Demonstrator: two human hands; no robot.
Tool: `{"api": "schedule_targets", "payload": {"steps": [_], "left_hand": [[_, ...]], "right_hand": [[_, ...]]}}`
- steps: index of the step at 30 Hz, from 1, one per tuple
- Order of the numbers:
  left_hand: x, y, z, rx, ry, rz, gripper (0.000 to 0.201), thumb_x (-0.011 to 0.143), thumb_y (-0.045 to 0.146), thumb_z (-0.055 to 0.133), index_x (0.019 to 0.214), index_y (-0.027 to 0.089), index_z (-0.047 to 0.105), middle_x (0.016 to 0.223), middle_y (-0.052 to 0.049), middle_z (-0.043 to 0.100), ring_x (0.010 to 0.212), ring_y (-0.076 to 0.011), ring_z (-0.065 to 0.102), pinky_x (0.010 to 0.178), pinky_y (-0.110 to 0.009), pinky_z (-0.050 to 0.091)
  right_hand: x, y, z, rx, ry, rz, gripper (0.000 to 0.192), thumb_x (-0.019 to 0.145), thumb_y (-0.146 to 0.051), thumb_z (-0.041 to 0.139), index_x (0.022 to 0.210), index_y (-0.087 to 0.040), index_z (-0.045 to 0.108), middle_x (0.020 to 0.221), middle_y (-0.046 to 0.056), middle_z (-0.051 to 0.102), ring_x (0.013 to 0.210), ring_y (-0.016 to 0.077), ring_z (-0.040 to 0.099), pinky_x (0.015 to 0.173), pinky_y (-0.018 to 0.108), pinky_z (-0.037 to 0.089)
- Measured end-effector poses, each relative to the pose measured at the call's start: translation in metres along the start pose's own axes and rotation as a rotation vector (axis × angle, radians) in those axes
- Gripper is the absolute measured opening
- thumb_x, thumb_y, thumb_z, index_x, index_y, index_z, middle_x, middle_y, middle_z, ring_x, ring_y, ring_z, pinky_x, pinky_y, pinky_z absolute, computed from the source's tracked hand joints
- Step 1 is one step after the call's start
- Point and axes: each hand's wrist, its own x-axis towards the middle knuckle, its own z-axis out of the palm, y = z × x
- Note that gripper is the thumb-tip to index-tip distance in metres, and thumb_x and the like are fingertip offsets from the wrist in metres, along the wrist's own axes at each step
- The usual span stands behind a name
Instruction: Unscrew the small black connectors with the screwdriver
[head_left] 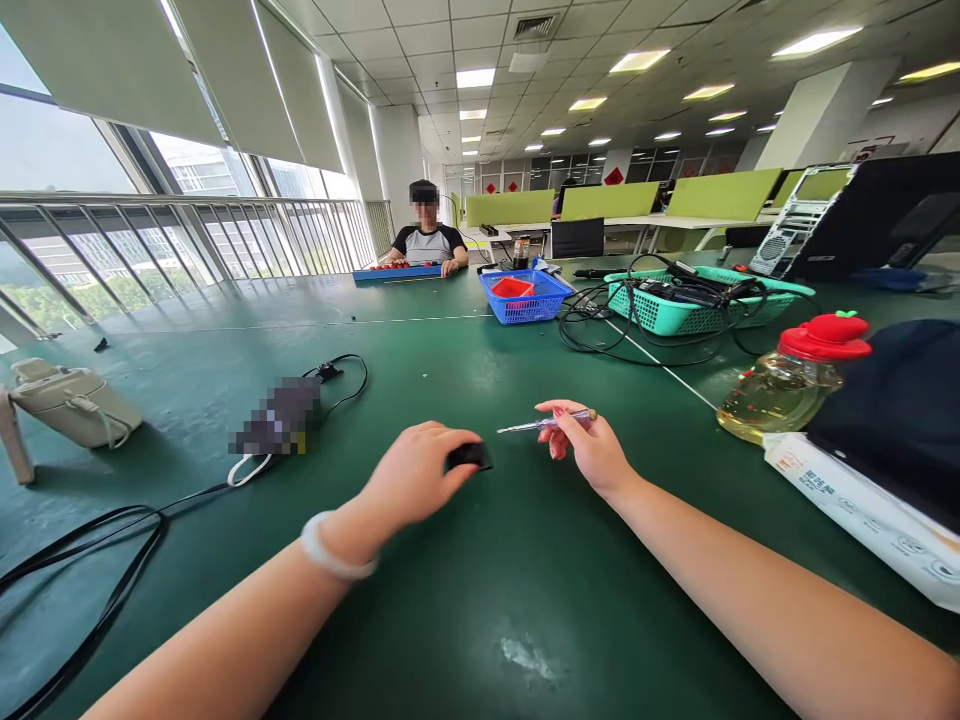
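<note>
Green table (465, 600) | left hand (416, 480) grips black part (470, 457) | right hand (589, 445) pinches screwdriver (544, 423)

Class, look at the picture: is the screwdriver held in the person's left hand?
No, the screwdriver is pinched in the right hand, while the left hand grips a small black object.

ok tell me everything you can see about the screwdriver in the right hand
The screwdriver is small and slim, with a clear, purplish plastic-looking handle, a brass-coloured end cap and a thin bare metal shaft. It lies nearly level above the green table, tip pointing left toward the small black object under the left hand. The right hand pinches its handle between the fingertips; nothing else touches it. The tip's shape is too small to tell.
</note>
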Motion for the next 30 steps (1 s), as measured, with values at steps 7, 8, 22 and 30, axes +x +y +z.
{"api": "schedule_targets", "payload": {"steps": [7,8,22,30], "left_hand": [[0.058,0.013,0.057,-0.050,-0.053,-0.028,0.038,0.084,0.029,0.064,0.121,0.023,0.064,0.106,-0.008,0.073,0.102,-0.0274,0.063,0.093,-0.042,0.049],[0.058,0.009,0.060,-0.086,-0.062,-0.013,0.043,0.083,0.030,0.066,0.125,0.023,0.061,0.108,-0.008,0.072,0.106,-0.0273,0.061,0.095,-0.042,0.048],[0.056,-0.015,0.072,-0.245,-0.003,0.059,0.030,0.077,0.036,0.072,0.105,0.024,0.068,0.111,-0.004,0.070,0.118,-0.0285,0.051,0.104,-0.045,0.042],[0.055,-0.014,0.073,-0.241,0.006,0.048,0.028,0.078,0.035,0.070,0.104,0.023,0.067,0.108,-0.005,0.070,0.116,-0.0282,0.051,0.103,-0.045,0.043]], "right_hand": [[-0.002,-0.004,-0.002,-0.051,0.092,-0.110,0.041,0.081,-0.062,0.063,0.087,-0.021,0.068,0.074,0.003,0.062,0.055,0.0133,0.054,0.050,0.027,0.043],[-0.004,-0.006,-0.002,-0.063,0.069,-0.139,0.040,0.083,-0.061,0.061,0.085,-0.022,0.068,0.072,0.002,0.061,0.056,0.0139,0.054,0.051,0.028,0.043],[-0.029,-0.029,0.010,-0.726,-0.332,-0.811,0.027,0.091,-0.032,0.050,0.067,-0.023,0.056,0.055,0.000,0.054,0.050,0.0138,0.043,0.051,0.028,0.033],[-0.027,-0.027,0.011,-0.823,-0.316,-0.874,0.025,0.090,-0.019,0.049,0.066,-0.022,0.054,0.054,-0.001,0.049,0.050,0.0130,0.040,0.052,0.028,0.030]]}}
